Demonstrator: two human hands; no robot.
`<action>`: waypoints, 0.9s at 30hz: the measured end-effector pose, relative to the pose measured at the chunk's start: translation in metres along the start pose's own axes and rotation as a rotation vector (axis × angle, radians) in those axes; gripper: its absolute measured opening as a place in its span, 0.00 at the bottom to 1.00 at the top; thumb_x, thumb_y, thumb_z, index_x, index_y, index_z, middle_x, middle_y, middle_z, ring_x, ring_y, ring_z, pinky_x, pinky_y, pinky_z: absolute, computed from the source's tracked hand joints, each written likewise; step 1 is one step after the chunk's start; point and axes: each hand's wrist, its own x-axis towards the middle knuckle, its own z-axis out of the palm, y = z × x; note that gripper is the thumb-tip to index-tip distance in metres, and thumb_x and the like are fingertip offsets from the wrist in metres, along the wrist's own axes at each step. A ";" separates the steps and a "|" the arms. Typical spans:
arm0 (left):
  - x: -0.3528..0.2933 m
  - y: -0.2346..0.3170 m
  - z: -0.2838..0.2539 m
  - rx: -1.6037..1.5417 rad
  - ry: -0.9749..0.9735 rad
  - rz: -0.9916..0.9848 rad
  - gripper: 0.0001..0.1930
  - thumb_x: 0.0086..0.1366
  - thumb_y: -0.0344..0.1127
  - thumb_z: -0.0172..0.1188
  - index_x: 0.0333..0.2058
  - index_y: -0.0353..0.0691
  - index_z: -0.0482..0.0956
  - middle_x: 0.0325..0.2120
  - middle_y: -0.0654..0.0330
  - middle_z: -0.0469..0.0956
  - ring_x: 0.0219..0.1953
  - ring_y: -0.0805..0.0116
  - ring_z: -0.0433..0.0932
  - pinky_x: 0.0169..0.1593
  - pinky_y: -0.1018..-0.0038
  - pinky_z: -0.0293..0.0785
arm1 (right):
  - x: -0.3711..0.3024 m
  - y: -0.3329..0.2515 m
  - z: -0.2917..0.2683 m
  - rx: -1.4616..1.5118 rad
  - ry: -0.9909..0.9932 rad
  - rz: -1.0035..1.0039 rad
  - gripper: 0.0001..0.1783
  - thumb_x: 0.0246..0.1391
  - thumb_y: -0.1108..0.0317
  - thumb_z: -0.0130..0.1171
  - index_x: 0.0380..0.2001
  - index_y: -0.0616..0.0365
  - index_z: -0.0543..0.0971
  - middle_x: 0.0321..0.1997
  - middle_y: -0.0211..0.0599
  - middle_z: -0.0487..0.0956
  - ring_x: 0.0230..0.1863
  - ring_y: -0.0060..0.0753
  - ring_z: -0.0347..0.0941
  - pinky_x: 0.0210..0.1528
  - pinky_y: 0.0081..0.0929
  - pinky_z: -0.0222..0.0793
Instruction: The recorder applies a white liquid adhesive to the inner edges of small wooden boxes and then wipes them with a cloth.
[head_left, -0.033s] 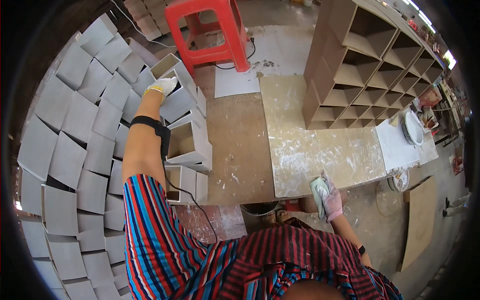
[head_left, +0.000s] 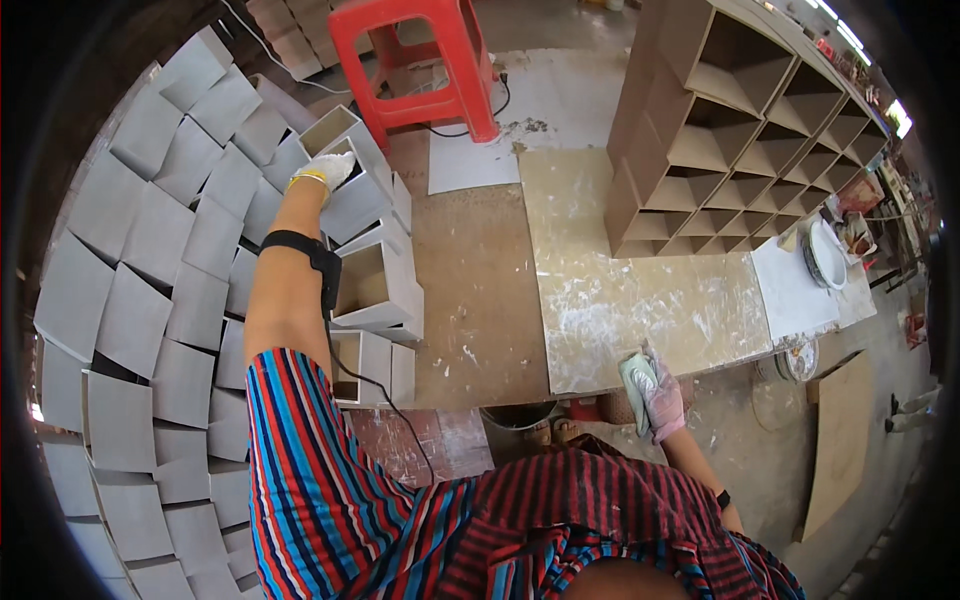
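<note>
Hands: both gloved and set well apart in my view.
Left hand [head_left: 328, 172]: upper left of the frame, in a white glove, fingers bent at the open mouth of a pale box [head_left: 360, 207]; I cannot tell from here whether they grip it.
Right hand [head_left: 667, 408]: lower right of centre, in a thin see-through glove, folded around a pale green pad [head_left: 635, 384] just beside the table edge.
Table [head_left: 470, 290]: centre of the frame, brown, with a tan sheet [head_left: 580, 220] streaked white to its right.
Stack [head_left: 130, 310]: grey-white boxes, filling the left side of the frame.
Stool [head_left: 420, 105]: red, top of the frame, near the pale box.
Brown boxes [head_left: 640, 150]: upper right, piled up, most mouths open toward the right.
Progress: going by colour, I would judge the grey-white boxes further along, with the brown ones left; whether the pale box is finished, I cannot tell.
Change: against the earlier frame, I make out no real difference; both hands and all the boxes match their former places.
</note>
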 end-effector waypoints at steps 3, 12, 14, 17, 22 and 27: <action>0.033 -0.048 0.035 0.063 0.095 0.131 0.23 0.66 0.47 0.35 0.47 0.35 0.70 0.46 0.45 0.72 0.49 0.52 0.71 0.49 0.63 0.67 | 0.003 -0.004 0.002 -0.012 -0.033 -0.014 0.31 0.53 0.68 0.53 0.61 0.57 0.59 0.58 0.46 0.67 0.56 0.38 0.66 0.57 0.28 0.60; -0.078 0.012 -0.077 -0.630 0.250 -0.270 0.17 0.61 0.41 0.43 0.36 0.32 0.75 0.37 0.52 0.78 0.39 0.54 0.77 0.40 0.59 0.72 | -0.004 0.003 0.000 0.041 0.020 0.017 0.30 0.53 0.67 0.54 0.59 0.58 0.61 0.56 0.43 0.69 0.54 0.32 0.67 0.56 0.26 0.60; -0.074 -0.022 -0.065 -0.172 0.637 -0.018 0.15 0.60 0.39 0.45 0.35 0.34 0.75 0.37 0.52 0.77 0.41 0.54 0.77 0.42 0.58 0.73 | -0.006 0.003 0.000 0.065 0.027 0.019 0.30 0.53 0.67 0.55 0.59 0.58 0.61 0.55 0.43 0.69 0.53 0.32 0.67 0.55 0.25 0.61; -0.063 -0.041 -0.051 0.028 0.493 0.010 0.12 0.59 0.36 0.46 0.37 0.39 0.75 0.38 0.53 0.77 0.42 0.52 0.76 0.44 0.58 0.73 | -0.008 0.003 -0.001 0.105 0.034 0.044 0.30 0.54 0.67 0.55 0.59 0.58 0.61 0.55 0.43 0.70 0.53 0.32 0.67 0.55 0.24 0.61; -0.051 -0.055 -0.026 0.293 0.167 -0.035 0.15 0.63 0.40 0.43 0.45 0.50 0.73 0.38 0.52 0.76 0.46 0.54 0.73 0.48 0.62 0.70 | -0.009 -0.006 -0.001 0.079 0.041 0.016 0.30 0.54 0.66 0.55 0.59 0.59 0.61 0.54 0.43 0.70 0.53 0.32 0.67 0.55 0.25 0.60; -0.048 -0.024 -0.033 -0.193 0.460 -0.338 0.15 0.62 0.42 0.43 0.42 0.44 0.73 0.43 0.46 0.74 0.51 0.53 0.70 0.50 0.59 0.69 | -0.007 0.010 -0.004 0.085 0.025 0.066 0.30 0.53 0.67 0.55 0.59 0.59 0.61 0.53 0.43 0.71 0.51 0.31 0.68 0.54 0.24 0.61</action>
